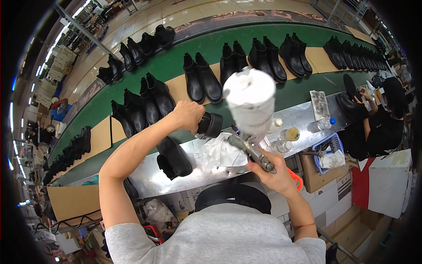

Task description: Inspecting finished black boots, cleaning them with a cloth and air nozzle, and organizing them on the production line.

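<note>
1. Left hand (189, 115) covers part of the boot (213, 126) it grips; that boot's upper is mostly out of sight.
2. Right hand (270, 169) has some fingers hidden by the spray gun (251, 153); whether they press the trigger cannot be told.
3. The white cup (249, 105) is smeared by blur and blocks parts of the boots behind.
4. The cloth (222, 154) lies partly under the gun.
5. The shirt (220, 240) is cut by the lower edge.
6. Background shelves (50, 77): contents too small to tell.
</note>
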